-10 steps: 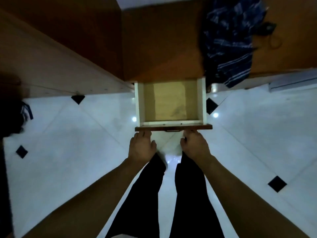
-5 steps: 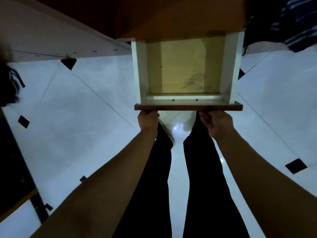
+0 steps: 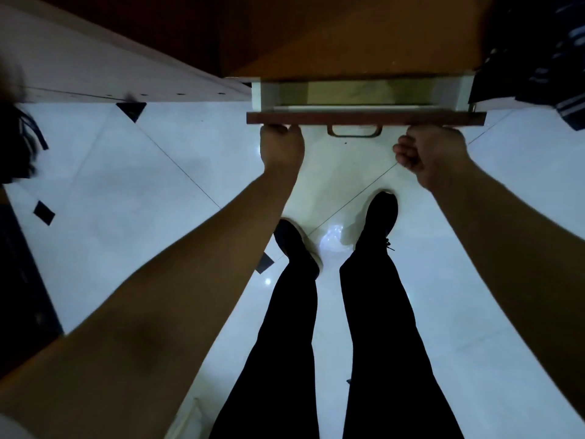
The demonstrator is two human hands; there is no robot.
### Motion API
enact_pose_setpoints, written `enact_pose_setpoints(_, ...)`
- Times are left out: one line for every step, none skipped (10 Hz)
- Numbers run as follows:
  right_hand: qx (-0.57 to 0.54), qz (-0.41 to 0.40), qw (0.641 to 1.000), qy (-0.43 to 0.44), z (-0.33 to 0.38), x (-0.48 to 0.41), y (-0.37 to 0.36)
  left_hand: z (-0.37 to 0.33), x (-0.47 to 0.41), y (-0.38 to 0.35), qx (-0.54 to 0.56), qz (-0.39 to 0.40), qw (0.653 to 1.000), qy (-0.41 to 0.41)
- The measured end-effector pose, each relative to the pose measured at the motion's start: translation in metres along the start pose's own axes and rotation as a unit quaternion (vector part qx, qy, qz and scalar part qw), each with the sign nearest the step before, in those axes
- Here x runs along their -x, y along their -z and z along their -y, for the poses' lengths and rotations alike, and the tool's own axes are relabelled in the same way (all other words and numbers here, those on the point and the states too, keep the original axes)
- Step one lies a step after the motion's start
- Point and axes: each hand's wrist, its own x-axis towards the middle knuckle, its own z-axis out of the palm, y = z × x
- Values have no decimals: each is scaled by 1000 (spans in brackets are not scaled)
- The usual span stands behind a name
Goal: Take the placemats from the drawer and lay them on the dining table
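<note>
A wooden drawer (image 3: 364, 118) with a brown front and a metal handle (image 3: 354, 130) sticks out a short way from the brown cabinet (image 3: 348, 36). Only a narrow strip of its yellowish bottom (image 3: 348, 91) shows, and I see no placemats in it. My left hand (image 3: 281, 147) is at the left end of the drawer front, fingers curled under its lower edge. My right hand (image 3: 430, 153) is at the right end, fingers curled against the same edge, thumb showing. The dining table is out of view.
A dark striped cloth (image 3: 538, 58) hangs at the upper right beside the drawer. A pale board (image 3: 110, 74) runs along the upper left. My legs and dark shoes (image 3: 381, 213) stand on the glossy white tiled floor (image 3: 126, 201) below the drawer.
The drawer has slid most of the way into the cabinet, with both hands staying on its front. The view has come closer and tilted down; the handle now shows.
</note>
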Motion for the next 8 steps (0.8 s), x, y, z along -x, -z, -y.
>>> enact_pose_setpoints(37, 21, 999, 3, 27, -11, -8, -30, -11, -6, 13, 5, 1000, 6)
enact_pose_setpoints(70, 24, 997, 5, 52, -16, -14, -51, -27, -11, -1, 3, 1000, 0)
enact_pose_setpoints(99, 32, 995, 4, 63, -17, -15, -58, -36, -14, -11, 18, 1000, 3)
enact_pose_setpoints(121, 22, 992, 10, 61, -14, -13, -55, -34, -10, -39, 15, 999, -24)
enact_pose_setpoints(145, 6, 989, 31, 57, -12, -10, -51, -29, -5, -68, 24, 995, -71)
enact_pose_setpoints(192, 34, 976, 100, 57, 2, -10, -51, -13, 7, -153, 32, 976, -149)
enact_pose_setpoints(328, 25, 933, 148, 65, 45, -4, -54, 15, 28, -205, 35, 947, -245)
enact_pose_setpoints(395, 21, 886, 241, 64, 94, 6, -57, 53, 53, -276, 67, 906, -313)
